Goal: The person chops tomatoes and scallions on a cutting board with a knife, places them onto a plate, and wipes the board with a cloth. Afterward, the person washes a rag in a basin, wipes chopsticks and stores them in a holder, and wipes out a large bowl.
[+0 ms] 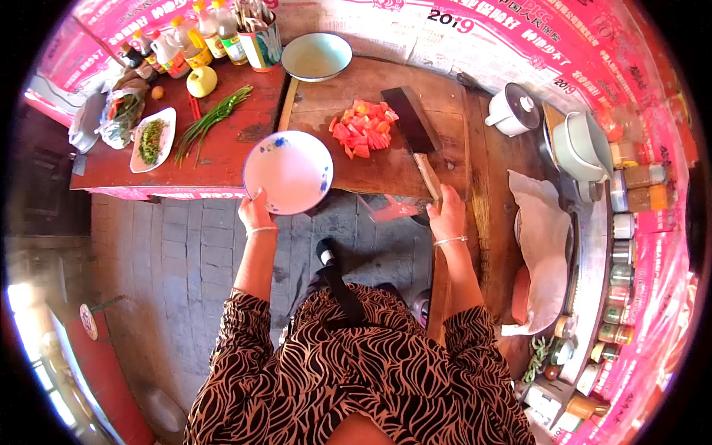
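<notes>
My left hand (256, 213) is closed on the near rim of a white enamel bowl (285, 174) with blue flowers. The bowl looks bare inside and tilts toward me at the table's front edge. In my right hand (448, 215) is the wooden handle of a cleaver (412, 122). Its dark blade lies over the cutting board (326, 111), along the right side of a heap of chopped tomato (363, 130). The blade's left edge is close to the tomato pieces; I cannot tell whether they touch.
At the back stands another enamel bowl (317, 57). Green onions (215, 122), a yellow-green round fruit (202, 81), a white dish (153, 141) of chopped greens and several sauce bottles (194, 48) occupy the left. Right are a lidded white pot (513, 110) and spice jars (621, 274).
</notes>
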`<state>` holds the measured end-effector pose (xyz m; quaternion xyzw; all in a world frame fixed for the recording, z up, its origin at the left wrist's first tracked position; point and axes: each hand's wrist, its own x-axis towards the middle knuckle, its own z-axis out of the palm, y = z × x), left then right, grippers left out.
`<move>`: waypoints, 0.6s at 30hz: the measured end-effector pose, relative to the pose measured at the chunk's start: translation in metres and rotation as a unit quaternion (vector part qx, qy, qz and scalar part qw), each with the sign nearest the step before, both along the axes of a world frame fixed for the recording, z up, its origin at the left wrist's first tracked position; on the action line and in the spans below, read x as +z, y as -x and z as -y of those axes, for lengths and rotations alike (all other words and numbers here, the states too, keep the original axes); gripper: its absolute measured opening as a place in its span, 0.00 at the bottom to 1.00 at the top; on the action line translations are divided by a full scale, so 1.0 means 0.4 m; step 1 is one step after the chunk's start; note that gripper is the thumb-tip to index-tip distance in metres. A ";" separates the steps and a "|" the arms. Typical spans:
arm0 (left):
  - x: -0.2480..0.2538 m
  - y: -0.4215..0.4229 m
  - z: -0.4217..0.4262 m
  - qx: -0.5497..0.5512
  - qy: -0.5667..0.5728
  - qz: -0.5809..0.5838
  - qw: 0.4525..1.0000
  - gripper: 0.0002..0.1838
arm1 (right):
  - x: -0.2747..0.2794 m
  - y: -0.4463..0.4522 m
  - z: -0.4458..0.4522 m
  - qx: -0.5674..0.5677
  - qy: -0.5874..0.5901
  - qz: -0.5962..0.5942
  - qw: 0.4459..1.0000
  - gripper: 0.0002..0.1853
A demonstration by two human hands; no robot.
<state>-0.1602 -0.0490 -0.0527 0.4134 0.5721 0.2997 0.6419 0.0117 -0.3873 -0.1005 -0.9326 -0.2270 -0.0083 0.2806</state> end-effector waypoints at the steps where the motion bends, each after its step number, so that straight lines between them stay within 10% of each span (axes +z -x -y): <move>1: -0.017 -0.015 -0.013 0.001 -0.003 0.022 1.000 0.05 | -0.001 -0.006 -0.020 -0.001 0.021 0.004 1.000 0.32; 18: -0.074 -0.140 -0.059 -0.011 -0.040 0.142 0.989 0.11 | -0.093 -0.216 -0.205 0.020 0.116 -0.081 0.990 0.40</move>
